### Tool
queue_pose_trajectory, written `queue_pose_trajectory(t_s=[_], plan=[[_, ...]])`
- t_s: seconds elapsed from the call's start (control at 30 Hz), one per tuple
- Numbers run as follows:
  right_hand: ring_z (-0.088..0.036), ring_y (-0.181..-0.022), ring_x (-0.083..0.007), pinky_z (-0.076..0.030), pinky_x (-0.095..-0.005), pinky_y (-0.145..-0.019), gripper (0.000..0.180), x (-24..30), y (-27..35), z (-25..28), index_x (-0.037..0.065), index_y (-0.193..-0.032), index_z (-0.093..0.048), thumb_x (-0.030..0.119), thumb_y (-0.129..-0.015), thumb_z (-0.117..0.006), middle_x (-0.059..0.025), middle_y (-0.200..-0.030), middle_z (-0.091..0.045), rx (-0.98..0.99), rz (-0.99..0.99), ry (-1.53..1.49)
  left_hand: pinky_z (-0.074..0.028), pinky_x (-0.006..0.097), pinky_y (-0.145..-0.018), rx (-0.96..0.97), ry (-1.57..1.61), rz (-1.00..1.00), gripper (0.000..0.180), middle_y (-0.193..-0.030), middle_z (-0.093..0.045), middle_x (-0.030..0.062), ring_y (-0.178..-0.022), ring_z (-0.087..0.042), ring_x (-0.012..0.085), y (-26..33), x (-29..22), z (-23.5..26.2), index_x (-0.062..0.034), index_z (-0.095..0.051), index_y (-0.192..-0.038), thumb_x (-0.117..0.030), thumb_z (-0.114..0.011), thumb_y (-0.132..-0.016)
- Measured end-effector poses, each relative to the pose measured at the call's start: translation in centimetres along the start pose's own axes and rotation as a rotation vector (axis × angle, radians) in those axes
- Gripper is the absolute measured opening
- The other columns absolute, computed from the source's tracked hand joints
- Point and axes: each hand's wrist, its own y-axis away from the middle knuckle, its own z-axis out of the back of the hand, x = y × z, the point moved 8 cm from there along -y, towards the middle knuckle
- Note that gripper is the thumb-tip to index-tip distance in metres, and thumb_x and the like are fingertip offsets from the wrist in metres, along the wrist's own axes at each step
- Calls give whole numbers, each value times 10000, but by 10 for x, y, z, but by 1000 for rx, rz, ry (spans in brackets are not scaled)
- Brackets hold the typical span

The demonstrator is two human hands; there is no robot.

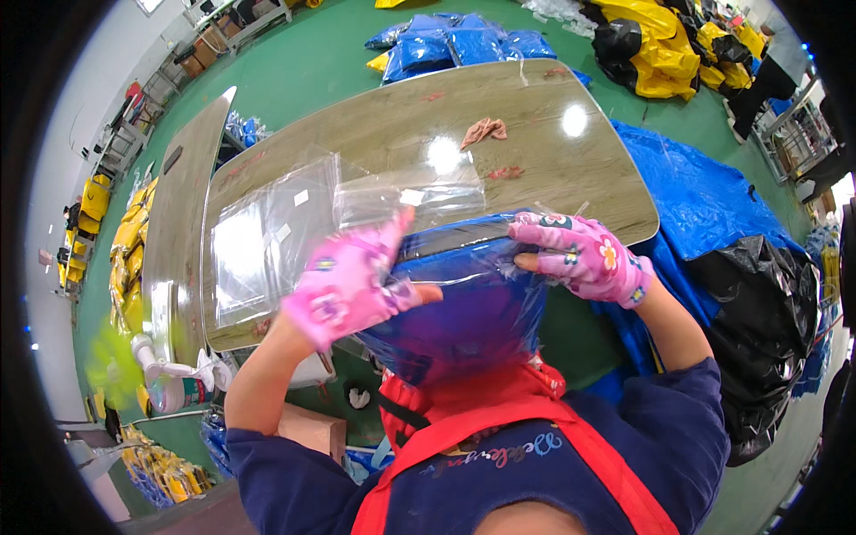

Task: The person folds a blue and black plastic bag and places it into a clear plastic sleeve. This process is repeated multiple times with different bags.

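Note:
A blue folded item in a clear plastic bag (473,299) leans between my body and the table's near edge, with a dark strip along its top. My right hand (584,256), in a pink flowered glove with bare fingertips, grips the bag's upper right corner, thumb below and fingers on top. Over the package's left side is my left hand (352,283), gloved alike and slightly blurred. Its fingers and thumb are spread apart; whether it touches the film I cannot tell. Just beyond lie flat clear plastic bags (290,218) with small white labels.
On the brown table (571,116) lies a crumpled pinkish cloth (484,132). Bagged blue packages (459,43) are heaped on the floor behind it. Blue sheeting (704,192) and black sheeting (758,330) lie at the right. A white pump bottle (169,379) stands at the left.

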Motion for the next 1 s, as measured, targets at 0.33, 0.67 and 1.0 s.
queue_pose_trajectory(t_s=[0.33,0.67,1.0], plan=[[-634,-1007,-317,-499,-407,-868,635,-35,-62,-38,107,-1251,-573,470,-761,-751,-145,-1064,-674,602,-377,-362,-523,406,-772,-248,113,-90,715,-926,-638,173,-856,-645,331,1,-11,-28,3,-577,-1147,-553,-743,-729],[-609,-1097,-183,-516,-337,-950,674,-278,-68,20,-45,-1309,-457,499,-928,-572,-172,-1176,-604,-736,-736,-1257,-314,429,-1121,-469,101,119,492,-1327,-563,135,-1342,-400,318,-40,182,-105,-91,-616,-1253,-284,-724,-814],[-361,-1366,-300,-217,-519,-1124,650,-79,-11,-216,168,-1350,-519,620,-884,-476,-84,-1426,-470,271,-344,63,-515,443,-735,-498,-186,505,374,-960,-693,141,-852,-661,358,-90,318,-72,-140,-691,-960,-452,-489,-921]])
